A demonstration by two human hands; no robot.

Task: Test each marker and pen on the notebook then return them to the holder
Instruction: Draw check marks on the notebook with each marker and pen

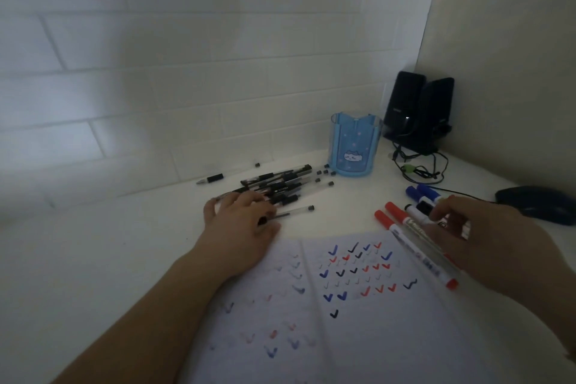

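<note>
An open notebook (336, 315) covered in red, blue and black tick marks lies in front of me. A heap of black pens (274, 185) sits left of the blue holder (355, 146), which looks empty. My left hand (240, 224) rests on the near edge of the heap, fingers curled over one clear pen (293, 211). Red markers (402, 227), blue markers (424, 192) and a black marker (419, 212) lie at the right. My right hand (486, 234) lies over these markers, its fingers curled on the black one.
Two black speakers (417, 112) with tangled cables (420, 170) stand in the back right corner. A dark mouse (536, 203) lies at the right edge. Small loose pen caps (324, 173) are scattered near the holder. One pen (210, 179) lies apart by the wall.
</note>
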